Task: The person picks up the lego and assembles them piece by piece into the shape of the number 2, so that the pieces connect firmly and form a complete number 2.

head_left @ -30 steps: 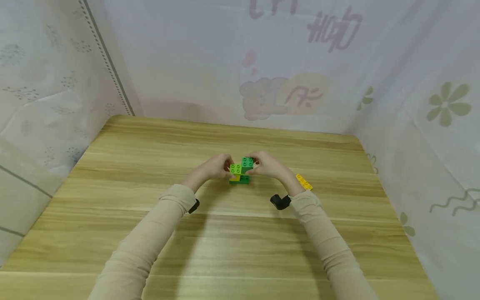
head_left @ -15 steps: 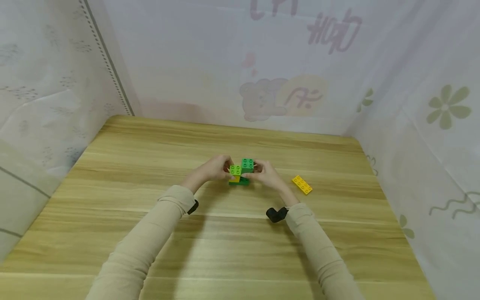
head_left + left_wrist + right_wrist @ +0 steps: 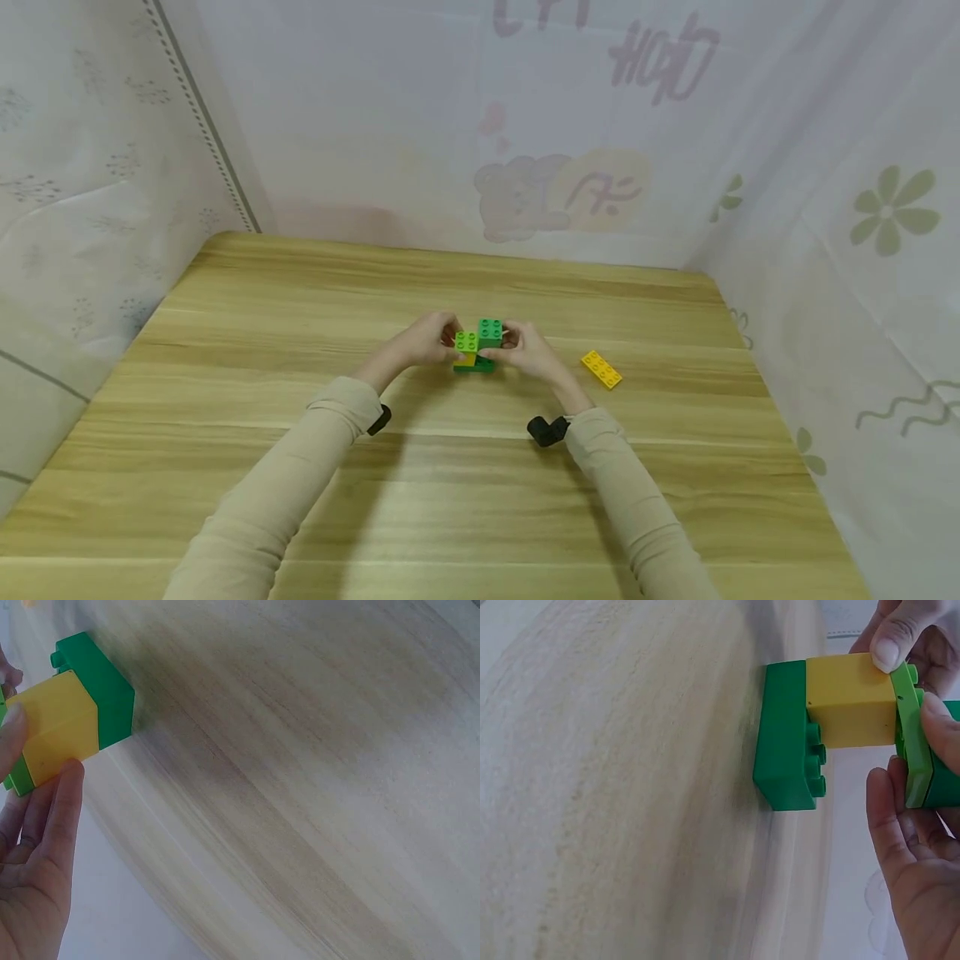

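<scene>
In the head view a small toy-brick stack stands on the table between both hands. At its bottom is a dark green brick (image 3: 784, 735), with a yellow brick (image 3: 851, 699) on one end. A light green plate (image 3: 466, 342) lies across the yellow brick and juts out rightward. On that overhang sits a green square brick (image 3: 490, 331). My left hand (image 3: 426, 340) pinches the yellow brick from the left, thumb near the light green plate. My right hand (image 3: 532, 350) grips the green square brick and the plate's overhanging end between thumb and fingers.
A yellow eight-stud brick (image 3: 602, 369) lies apart on the wooden table (image 3: 465, 500), right of my right hand. Patterned cloth (image 3: 375, 125) hangs behind the table and along its sides. Black wrist devices (image 3: 547, 431) are worn on both arms.
My right hand and forearm have shifted toward me and slightly left, still at the green brick, uncovering the loose yellow brick. My left hand keeps its hold. The head view has shifted slightly.
</scene>
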The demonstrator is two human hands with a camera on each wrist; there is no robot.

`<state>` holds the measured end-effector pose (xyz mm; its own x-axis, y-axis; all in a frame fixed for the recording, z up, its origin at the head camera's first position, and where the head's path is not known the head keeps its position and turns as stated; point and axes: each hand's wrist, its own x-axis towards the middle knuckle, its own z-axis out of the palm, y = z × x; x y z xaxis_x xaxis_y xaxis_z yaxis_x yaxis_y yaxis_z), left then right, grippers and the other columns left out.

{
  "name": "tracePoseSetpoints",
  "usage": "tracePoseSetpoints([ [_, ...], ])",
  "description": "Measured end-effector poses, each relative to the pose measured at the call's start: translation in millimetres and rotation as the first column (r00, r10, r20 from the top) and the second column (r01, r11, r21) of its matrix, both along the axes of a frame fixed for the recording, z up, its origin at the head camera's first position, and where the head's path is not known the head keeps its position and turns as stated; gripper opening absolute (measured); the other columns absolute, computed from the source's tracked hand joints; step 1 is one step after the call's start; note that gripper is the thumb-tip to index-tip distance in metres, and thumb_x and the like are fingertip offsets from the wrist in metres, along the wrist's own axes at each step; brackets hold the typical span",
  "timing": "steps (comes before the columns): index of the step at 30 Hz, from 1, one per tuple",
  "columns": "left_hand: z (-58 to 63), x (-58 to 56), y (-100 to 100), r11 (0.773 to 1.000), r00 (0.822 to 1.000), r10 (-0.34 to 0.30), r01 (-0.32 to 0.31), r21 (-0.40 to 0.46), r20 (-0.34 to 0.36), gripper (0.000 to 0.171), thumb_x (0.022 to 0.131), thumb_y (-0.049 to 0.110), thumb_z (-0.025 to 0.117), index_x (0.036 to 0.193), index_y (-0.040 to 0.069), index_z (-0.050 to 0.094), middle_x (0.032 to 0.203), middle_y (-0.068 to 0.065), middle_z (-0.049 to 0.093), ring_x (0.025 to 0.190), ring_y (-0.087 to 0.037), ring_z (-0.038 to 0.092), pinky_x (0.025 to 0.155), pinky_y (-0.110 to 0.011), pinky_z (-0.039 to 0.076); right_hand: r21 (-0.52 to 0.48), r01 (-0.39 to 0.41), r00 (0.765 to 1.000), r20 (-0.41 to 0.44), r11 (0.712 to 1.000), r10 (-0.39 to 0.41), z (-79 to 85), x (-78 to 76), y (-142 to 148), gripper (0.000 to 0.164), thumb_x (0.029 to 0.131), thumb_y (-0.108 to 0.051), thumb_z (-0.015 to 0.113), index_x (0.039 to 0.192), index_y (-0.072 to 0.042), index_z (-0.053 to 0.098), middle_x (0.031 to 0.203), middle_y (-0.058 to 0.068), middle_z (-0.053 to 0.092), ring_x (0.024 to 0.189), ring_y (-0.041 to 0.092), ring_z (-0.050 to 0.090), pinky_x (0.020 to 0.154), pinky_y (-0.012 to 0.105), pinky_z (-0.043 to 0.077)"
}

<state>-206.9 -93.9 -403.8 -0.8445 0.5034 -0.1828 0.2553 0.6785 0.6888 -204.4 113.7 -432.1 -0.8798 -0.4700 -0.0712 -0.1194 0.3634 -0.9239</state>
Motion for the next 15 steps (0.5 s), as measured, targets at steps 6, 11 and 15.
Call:
tracePoseSetpoints([
  [6, 3.4, 0.5, -0.5, 1.0, 1.0, 0.016, -0.016, 0.016, 0.001, 0.038, 0.08, 0.011, 0.069, 0.109, -0.006, 0.052, 0.108, -0.021, 0.059, 0.101, -0.032, 0.058, 0.089, -0.037, 0.05, 0.025, 0.002, 1.0, -0.015, 1.0, -0.001, 2.2, -3.2, -0.5, 0.04, 0.081, -0.01, 0.069, 0.116, 0.003, 0.056, 0.105, 0.022, 0.063, 0.081, 0.016, 0.063, 0.077, 0.037, 0.055],
  [11, 0.2, 1.5, -0.3, 1.0, 1.0, 0.017, -0.017, 0.021, 0.009, 0.037, 0.08, 0.012, 0.069, 0.109, -0.005, 0.052, 0.108, -0.02, 0.059, 0.1, -0.031, 0.059, 0.088, -0.036, 0.05, 0.076, 0.001, 1.0, -0.019, 0.997, 0.001, 3.2, -2.4, -0.5, 0.039, 0.08, -0.012, 0.069, 0.116, 0.0, 0.057, 0.103, 0.017, 0.064, 0.082, 0.017, 0.064, 0.073, 0.026, 0.054],
  [15, -0.5, 4.6, 0.5, 0.999, 0.999, 0.028, -0.029, 0.014, 0.016, 0.037, 0.08, 0.012, 0.069, 0.109, -0.004, 0.052, 0.108, -0.02, 0.059, 0.1, -0.03, 0.059, 0.089, -0.036, 0.05, 0.127, -0.011, 0.999, -0.044, 0.992, 0.017, 5.0, -0.8, -0.1, 0.037, 0.081, -0.013, 0.069, 0.115, -0.003, 0.058, 0.1, 0.014, 0.065, 0.081, 0.017, 0.062, 0.072, 0.025, 0.053],
])
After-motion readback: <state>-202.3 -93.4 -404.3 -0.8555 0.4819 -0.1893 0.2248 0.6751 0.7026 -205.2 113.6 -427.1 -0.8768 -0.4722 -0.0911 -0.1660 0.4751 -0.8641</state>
